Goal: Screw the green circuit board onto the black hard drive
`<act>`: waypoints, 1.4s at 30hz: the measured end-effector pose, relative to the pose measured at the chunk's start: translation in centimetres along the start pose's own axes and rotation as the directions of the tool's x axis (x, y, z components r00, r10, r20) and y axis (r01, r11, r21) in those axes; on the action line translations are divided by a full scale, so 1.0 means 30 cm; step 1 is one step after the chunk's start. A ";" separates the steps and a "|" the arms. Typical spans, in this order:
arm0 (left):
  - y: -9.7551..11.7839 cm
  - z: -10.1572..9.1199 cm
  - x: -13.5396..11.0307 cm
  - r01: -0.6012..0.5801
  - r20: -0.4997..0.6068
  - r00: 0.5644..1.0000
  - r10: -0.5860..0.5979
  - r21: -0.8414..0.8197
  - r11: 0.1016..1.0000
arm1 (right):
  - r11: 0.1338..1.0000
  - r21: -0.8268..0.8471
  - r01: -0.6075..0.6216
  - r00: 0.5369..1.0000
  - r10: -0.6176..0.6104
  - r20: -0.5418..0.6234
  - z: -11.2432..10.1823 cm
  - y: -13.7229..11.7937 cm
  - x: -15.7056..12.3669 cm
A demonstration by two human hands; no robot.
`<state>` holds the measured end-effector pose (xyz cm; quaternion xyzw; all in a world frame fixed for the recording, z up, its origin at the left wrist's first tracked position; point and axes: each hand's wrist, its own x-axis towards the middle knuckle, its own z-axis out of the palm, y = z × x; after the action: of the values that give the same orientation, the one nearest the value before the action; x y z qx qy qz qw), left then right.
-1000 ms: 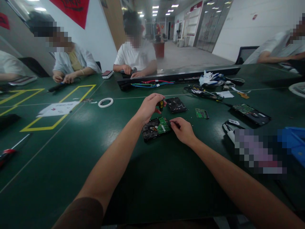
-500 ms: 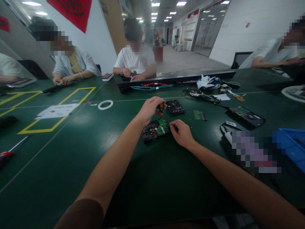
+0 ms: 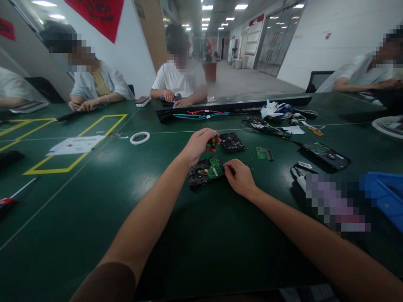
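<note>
A hard drive (image 3: 197,174) lies on the green table with its green circuit board (image 3: 215,168) facing up. My left hand (image 3: 201,144) is closed round the dark and yellow handle of a small screwdriver (image 3: 213,142), held upright over the board. Its tip is too small to make out clearly. At the drive's right end, my right hand (image 3: 239,177) has thumb and forefinger pinched together against the edge; whether anything small is between them I cannot tell. Just behind stands a second hard drive (image 3: 232,142), and a loose circuit board (image 3: 264,153) lies to its right.
Farther right are another hard drive (image 3: 325,155) on a cable, a blue bin (image 3: 387,197) and white gloves (image 3: 273,109). A white tape roll (image 3: 140,138) and a paper sheet (image 3: 76,145) lie left. A red-handled screwdriver (image 3: 9,202) is at the left edge. Several people sit around the table.
Both hands stay almost where they were, the screwdriver still upright over the board. Only a slight shift of the camera shows.
</note>
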<state>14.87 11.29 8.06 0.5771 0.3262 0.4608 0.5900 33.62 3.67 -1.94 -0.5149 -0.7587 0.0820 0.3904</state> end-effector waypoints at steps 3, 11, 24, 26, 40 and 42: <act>-0.002 0.002 0.001 -0.002 -0.003 1.000 0.002 0.002 1.000 | 1.000 -0.002 0.014 1.000 -0.014 -0.006 -0.003 -0.004 -0.001; -0.005 0.001 0.002 0.001 0.004 1.000 -0.001 0.007 1.000 | 1.000 -0.007 0.004 1.000 -0.004 -0.015 -0.002 -0.001 -0.001; 0.001 0.004 -0.002 -0.001 -0.004 1.000 0.001 0.005 1.000 | 1.000 0.001 -0.001 1.000 0.001 -0.025 -0.004 0.003 -0.002; 0.000 0.002 -0.002 -0.002 0.002 1.000 0.002 0.002 1.000 | 1.000 -0.002 -0.005 1.000 0.005 -0.026 -0.004 0.003 -0.002; 0.001 -0.002 0.000 0.006 -0.005 1.000 -0.006 0.000 1.000 | 0.999 0.008 -0.031 0.998 0.031 -0.058 -0.005 0.002 0.000; 0.001 -0.004 0.000 0.004 -0.004 1.000 -0.004 0.004 1.000 | 0.999 0.008 -0.033 0.998 0.033 -0.062 -0.004 0.004 0.000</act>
<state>14.74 11.34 8.09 0.5767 0.3293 0.4601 0.5893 33.79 3.68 -1.92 -0.5284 -0.7374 0.0749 0.4140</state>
